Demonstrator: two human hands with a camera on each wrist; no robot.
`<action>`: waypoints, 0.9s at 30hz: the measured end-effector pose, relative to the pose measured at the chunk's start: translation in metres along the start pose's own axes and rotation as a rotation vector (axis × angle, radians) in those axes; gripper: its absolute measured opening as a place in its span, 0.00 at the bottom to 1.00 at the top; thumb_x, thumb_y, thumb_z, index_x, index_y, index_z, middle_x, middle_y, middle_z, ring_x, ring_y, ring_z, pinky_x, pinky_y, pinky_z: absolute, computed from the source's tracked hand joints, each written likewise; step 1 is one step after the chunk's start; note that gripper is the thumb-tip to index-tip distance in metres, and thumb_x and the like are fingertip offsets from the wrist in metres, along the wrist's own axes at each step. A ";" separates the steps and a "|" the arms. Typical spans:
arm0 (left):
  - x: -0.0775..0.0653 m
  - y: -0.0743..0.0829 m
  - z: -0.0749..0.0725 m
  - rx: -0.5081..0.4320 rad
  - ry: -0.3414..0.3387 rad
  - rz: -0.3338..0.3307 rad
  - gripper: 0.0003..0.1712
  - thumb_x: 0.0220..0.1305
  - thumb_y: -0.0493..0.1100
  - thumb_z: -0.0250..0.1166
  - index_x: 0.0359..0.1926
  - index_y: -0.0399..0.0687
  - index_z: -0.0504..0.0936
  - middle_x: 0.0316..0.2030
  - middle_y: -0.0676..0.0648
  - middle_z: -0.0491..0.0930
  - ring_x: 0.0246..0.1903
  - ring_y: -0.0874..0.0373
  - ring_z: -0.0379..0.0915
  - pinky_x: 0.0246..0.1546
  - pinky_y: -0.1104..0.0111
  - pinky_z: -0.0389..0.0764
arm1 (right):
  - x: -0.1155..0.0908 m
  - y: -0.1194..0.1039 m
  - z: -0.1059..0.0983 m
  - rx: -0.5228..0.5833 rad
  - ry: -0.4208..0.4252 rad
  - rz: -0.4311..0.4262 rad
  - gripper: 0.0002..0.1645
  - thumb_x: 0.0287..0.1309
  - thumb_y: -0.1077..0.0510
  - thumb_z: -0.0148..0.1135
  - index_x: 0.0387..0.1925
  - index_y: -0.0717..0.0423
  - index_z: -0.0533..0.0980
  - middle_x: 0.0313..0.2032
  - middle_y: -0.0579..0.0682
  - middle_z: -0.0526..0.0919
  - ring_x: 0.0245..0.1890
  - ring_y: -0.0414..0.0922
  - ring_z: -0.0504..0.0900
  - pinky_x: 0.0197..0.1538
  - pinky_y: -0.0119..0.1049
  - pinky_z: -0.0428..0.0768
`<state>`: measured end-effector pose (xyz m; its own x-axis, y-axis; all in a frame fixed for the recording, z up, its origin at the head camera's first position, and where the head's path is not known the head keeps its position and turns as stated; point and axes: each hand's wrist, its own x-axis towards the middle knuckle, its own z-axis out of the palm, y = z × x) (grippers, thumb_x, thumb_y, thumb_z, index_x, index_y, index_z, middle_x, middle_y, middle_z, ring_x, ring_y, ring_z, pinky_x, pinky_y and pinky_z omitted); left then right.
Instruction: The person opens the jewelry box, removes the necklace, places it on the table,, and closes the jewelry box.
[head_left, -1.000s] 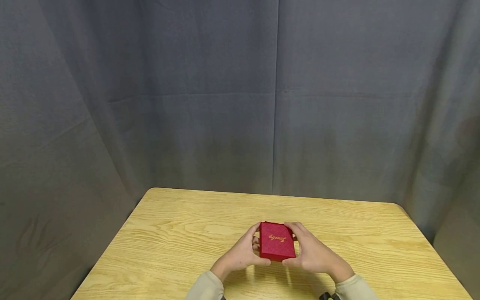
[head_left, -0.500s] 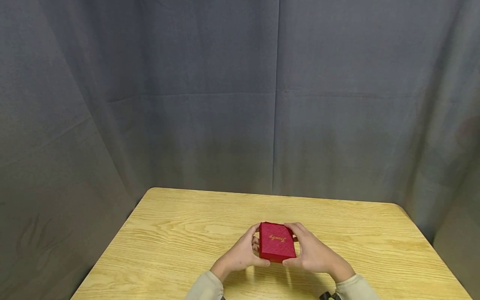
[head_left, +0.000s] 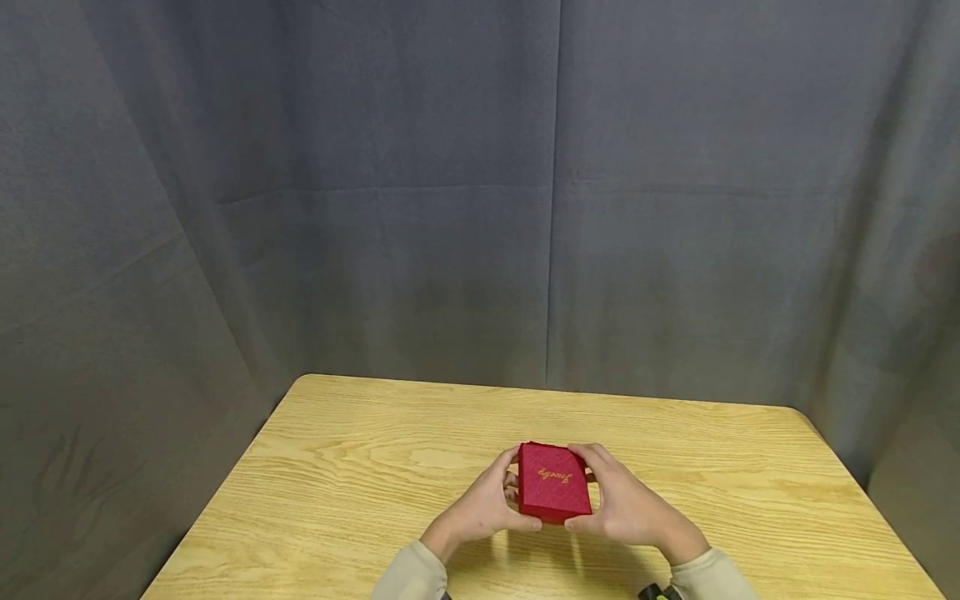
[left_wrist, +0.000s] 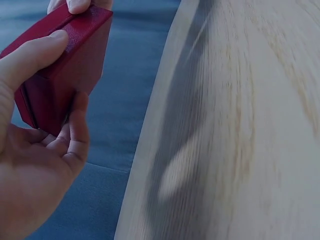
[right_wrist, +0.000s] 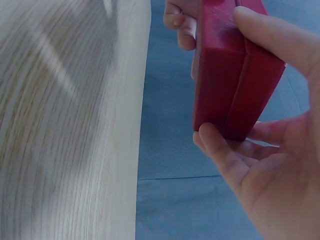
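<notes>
Both hands hold a red jewelry box [head_left: 555,487] above the table, its lid facing up with gold "Jewelry" lettering that reads upside down in the head view. My left hand [head_left: 483,504] grips its left side, thumb at the near face and fingers curled round the far corner. The right hand [head_left: 626,504] grips the right side in the same way. In the left wrist view the thumb lies on the side of the box [left_wrist: 82,55] while fingers reach its underside. The right wrist view shows a seam running between lid and base of the box [right_wrist: 235,75].
The wood-grain table [head_left: 390,442] extends around the hands, with rounded far corners. Grey curtains [head_left: 420,250] hang behind it and on both sides. Shadows of the hands fall on the tabletop below the box.
</notes>
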<state>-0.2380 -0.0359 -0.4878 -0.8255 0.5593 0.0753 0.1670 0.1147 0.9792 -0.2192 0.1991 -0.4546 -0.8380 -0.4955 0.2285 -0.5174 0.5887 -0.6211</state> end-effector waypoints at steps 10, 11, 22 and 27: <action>0.000 -0.002 -0.003 0.033 -0.010 0.008 0.58 0.43 0.33 0.76 0.71 0.46 0.51 0.48 0.50 0.72 0.39 0.57 0.75 0.43 0.68 0.76 | 0.000 0.000 -0.002 0.024 -0.010 0.006 0.53 0.39 0.49 0.77 0.64 0.63 0.60 0.55 0.46 0.69 0.51 0.44 0.74 0.51 0.45 0.76; 0.000 -0.001 -0.003 0.042 -0.010 0.005 0.58 0.43 0.32 0.76 0.71 0.47 0.51 0.48 0.50 0.71 0.39 0.58 0.75 0.43 0.68 0.75 | 0.000 0.000 -0.002 0.020 -0.010 0.003 0.54 0.39 0.49 0.77 0.64 0.62 0.60 0.55 0.46 0.69 0.51 0.44 0.74 0.51 0.45 0.76; -0.002 0.002 -0.003 0.171 0.030 0.005 0.53 0.41 0.39 0.79 0.67 0.45 0.58 0.49 0.51 0.71 0.42 0.60 0.72 0.45 0.68 0.74 | -0.001 0.004 -0.005 0.025 -0.016 0.001 0.52 0.37 0.50 0.78 0.63 0.58 0.62 0.52 0.41 0.69 0.49 0.41 0.75 0.50 0.37 0.76; -0.002 0.001 -0.004 0.172 0.035 0.014 0.53 0.40 0.40 0.79 0.66 0.46 0.59 0.50 0.52 0.71 0.42 0.60 0.72 0.46 0.68 0.74 | -0.003 0.005 -0.007 0.009 -0.002 -0.013 0.52 0.35 0.51 0.79 0.63 0.57 0.63 0.51 0.39 0.70 0.48 0.40 0.75 0.50 0.37 0.77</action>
<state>-0.2383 -0.0396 -0.4861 -0.8400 0.5336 0.0980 0.2658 0.2473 0.9318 -0.2204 0.2077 -0.4531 -0.8310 -0.5042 0.2348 -0.5265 0.5768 -0.6246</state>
